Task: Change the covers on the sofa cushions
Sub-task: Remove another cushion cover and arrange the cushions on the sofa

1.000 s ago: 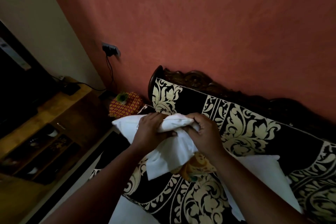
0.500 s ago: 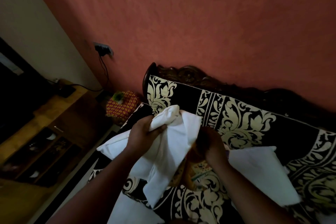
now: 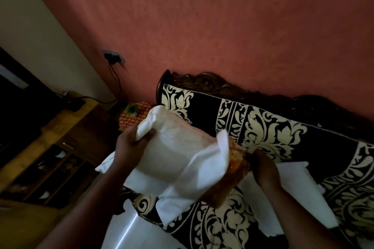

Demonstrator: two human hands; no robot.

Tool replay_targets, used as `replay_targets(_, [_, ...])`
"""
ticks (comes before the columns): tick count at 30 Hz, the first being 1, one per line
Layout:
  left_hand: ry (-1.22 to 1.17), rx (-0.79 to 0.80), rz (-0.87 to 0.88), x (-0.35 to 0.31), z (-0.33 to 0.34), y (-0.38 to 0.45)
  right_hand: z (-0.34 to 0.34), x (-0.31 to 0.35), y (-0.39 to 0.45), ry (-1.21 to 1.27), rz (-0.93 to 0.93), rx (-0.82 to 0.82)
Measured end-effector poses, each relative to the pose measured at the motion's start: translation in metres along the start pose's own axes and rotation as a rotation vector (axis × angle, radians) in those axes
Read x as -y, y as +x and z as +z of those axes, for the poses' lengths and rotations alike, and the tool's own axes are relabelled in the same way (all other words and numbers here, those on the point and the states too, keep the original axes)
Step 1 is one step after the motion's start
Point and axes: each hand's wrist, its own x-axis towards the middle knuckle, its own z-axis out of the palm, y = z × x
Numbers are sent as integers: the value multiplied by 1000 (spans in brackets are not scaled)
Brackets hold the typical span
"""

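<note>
I hold a white cushion cover (image 3: 178, 153) above the sofa (image 3: 283, 147). My left hand (image 3: 129, 145) grips a bunched end of the white cloth at its upper left. An orange patterned cushion (image 3: 232, 176) sticks out of the cover's right opening, and my right hand (image 3: 265, 166) grips its far end. The cover's loose lower edge hangs down toward the seat. Another white cover (image 3: 299, 198) lies flat on the seat under my right forearm.
The sofa has a black and cream floral fabric and a carved dark wooden back (image 3: 212, 83) against a red wall. A wooden cabinet (image 3: 50, 147) stands at left. A small red patterned object (image 3: 133, 115) sits beside the sofa arm. A wall socket (image 3: 113, 56) has a cable hanging.
The white cover has been pulled up and to the left by my left hand, now stretched over the orange cushion. My right hand moved right and down, gripping the cushion's exposed end.
</note>
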Motion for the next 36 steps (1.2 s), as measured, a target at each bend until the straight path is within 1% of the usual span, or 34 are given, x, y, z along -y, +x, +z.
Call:
replay_targets(2, [-28,-36,-58,4,-2,-1,0,-22,6,-26,59,-7])
replay_targets(4, [-44,-58,-97,8,0,-1,2,-21,7,67,60,-15])
replay_targets(6, [-5,-86,-124,15,3,-2,5,-6,1,212,64,-21])
replay_targets(7, [0,-114,-146,20,3,-2,8,-1,-3,279,72,-25])
replay_targets(9, [-44,-186,-227,30,2,-2,15,-4,-12,329,90,-41])
replay_targets(10, [-74,-214,-267,34,-1,-1,17,-12,-16,272,88,-43])
replay_targets(13, [-155,-270,-340,47,-7,5,13,-45,-24,-16,84,-5])
replay_targets(14, [-168,-285,-353,51,-8,8,8,-54,-28,-66,127,16])
replay_targets(17, [-170,-285,-374,67,-7,20,4,-82,-47,-216,212,-2])
replay_targets(18, [-152,-263,-369,73,-5,24,3,-85,-57,-224,220,-8])
replay_targets(20, [-83,-182,-337,85,5,33,9,-82,-74,-196,155,1])
replay_targets(21, [-23,-126,-304,91,11,37,15,-72,-82,-184,88,27])
replay_targets(23, [102,-11,-217,102,24,44,29,-48,-98,-158,16,98])
replay_targets(24, [142,26,-171,104,31,47,37,-37,-104,-154,-7,106])
replay_targets(28, [302,147,46,111,48,73,59,-5,-125,-113,-39,7])
replay_targets(29, [332,176,79,114,53,82,60,0,-129,-117,-45,-23])
replay_targets(31, [364,280,122,118,65,98,56,20,-140,-137,-1,-98])
replay_targets(34, [349,513,188,108,90,98,47,35,-159,-164,103,-226])
replay_targets(36, [293,741,277,96,108,77,43,37,-175,-137,159,-281])
